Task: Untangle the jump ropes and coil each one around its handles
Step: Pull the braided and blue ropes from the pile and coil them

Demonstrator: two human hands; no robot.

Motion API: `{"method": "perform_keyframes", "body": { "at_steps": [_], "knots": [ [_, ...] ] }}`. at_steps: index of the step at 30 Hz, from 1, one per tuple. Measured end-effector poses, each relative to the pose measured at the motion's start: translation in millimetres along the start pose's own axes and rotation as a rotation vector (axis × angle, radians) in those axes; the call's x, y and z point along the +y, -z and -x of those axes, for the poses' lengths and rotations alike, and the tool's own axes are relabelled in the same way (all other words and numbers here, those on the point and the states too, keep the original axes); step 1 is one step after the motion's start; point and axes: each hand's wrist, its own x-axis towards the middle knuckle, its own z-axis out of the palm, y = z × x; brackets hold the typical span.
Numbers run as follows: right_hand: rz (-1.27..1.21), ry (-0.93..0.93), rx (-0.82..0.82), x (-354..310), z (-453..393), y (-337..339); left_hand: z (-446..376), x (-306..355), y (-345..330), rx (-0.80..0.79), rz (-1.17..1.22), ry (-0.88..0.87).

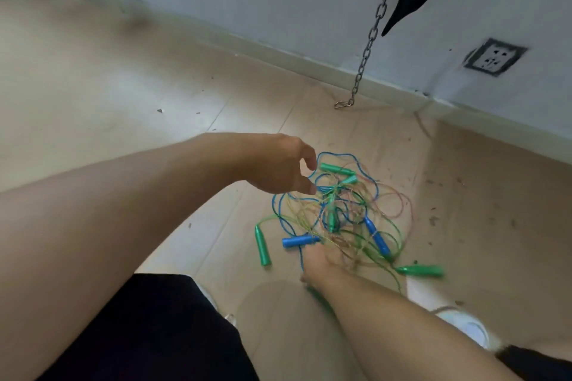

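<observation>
A tangle of jump ropes (340, 210) lies on the floor, with thin blue, green, yellow and pink cords knotted together. Several handles stick out: a green handle (262, 246) at the left, a blue handle (298, 241) beside it, another blue handle (377, 238), and green handles at the right (421, 270) and top (335, 168). My left hand (284, 164) hovers over the pile's upper left edge, fingers loosely curled and holding nothing. My right hand (322, 260) reaches into the near side of the pile; cords cross its blurred fingers, hiding any grip.
A metal chain (370, 40) with a hook hangs down to the floor near the wall behind the pile. A wall socket (493, 56) sits at the right. My white shoe (464, 322) stands close to the right of the ropes. Debris specks dot the wooden floor.
</observation>
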Motion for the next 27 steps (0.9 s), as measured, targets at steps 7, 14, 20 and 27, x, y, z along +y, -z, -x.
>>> {"method": "perform_keyframes", "body": {
  "at_steps": [7, 14, 20, 27],
  "knots": [
    [-0.123, 0.021, 0.074, 9, 61, 24, 38, 18, -19, 0.033, -0.033, -0.008],
    [-0.164, 0.331, 0.501, 47, 156, 242, 77, 30, 8, 0.344, 0.286, 0.007],
    [-0.291, 0.63, 0.852, 72, 266, 340, 108, 51, 76, 0.316, 0.516, -0.171],
    [-0.642, 0.607, 1.182, 99, 240, 359, 49, 36, 64, 0.33, 0.718, -0.22]
  ]
}}
